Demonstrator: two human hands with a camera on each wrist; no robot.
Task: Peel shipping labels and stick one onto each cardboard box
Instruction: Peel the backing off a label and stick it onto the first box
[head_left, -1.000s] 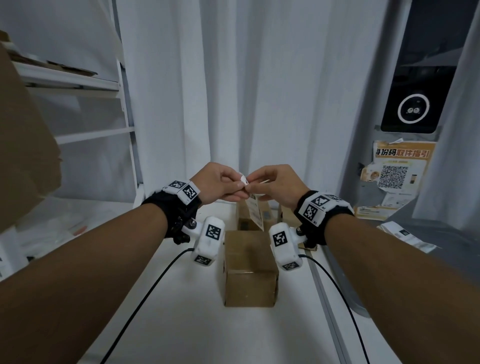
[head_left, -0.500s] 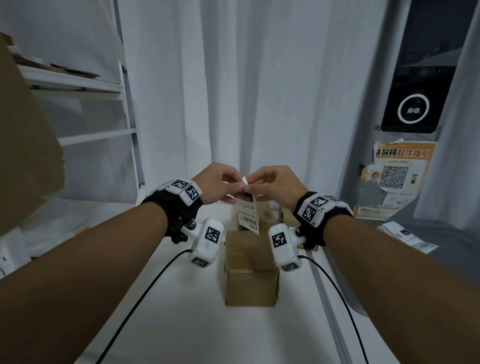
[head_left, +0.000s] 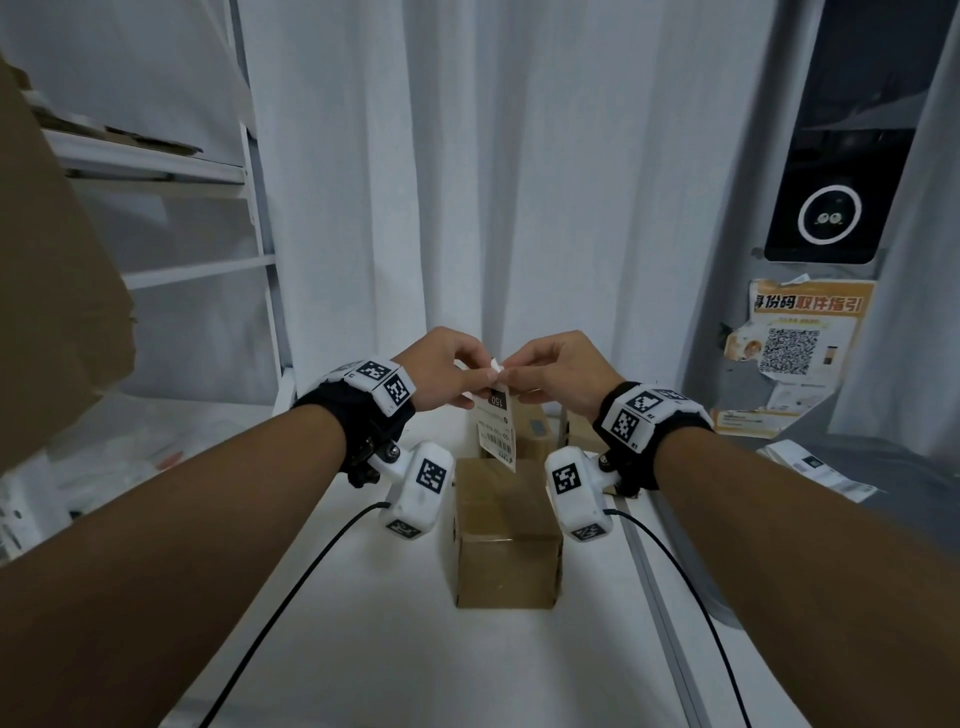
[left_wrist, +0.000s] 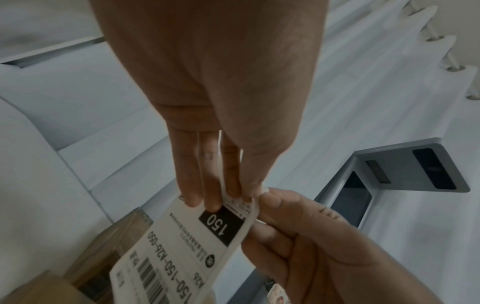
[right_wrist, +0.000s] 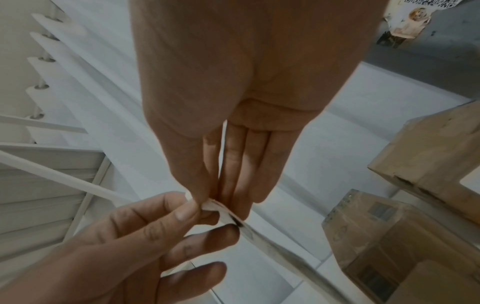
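White curtain (head_left: 467, 182) fills the back; white table (head_left: 426, 649) runs forward from it, shelf frame (head_left: 197, 171) at left, grey cabinet (head_left: 810, 270) with an orange notice (head_left: 795, 353) at right. One cardboard box (head_left: 506, 540) sits mid-table, directly below the hands; two more boxes (head_left: 535, 431) stand behind it, partly hidden by the label and the right wrist. Both forearms reach in, wrists meeting above the near box. Left hand (head_left: 441, 374) and right hand (head_left: 556, 371) are raised, fingertips almost touching. Shipping label (head_left: 497, 427) hangs upright between them in the air, printed side toward the person, barcode low, black "150" block near the top. Left thumb and fingers pinch its top edge; right thumb and forefinger pinch a thin white strip (left_wrist: 246, 224) curling off that same top corner. Both grips narrow, closed on paper.
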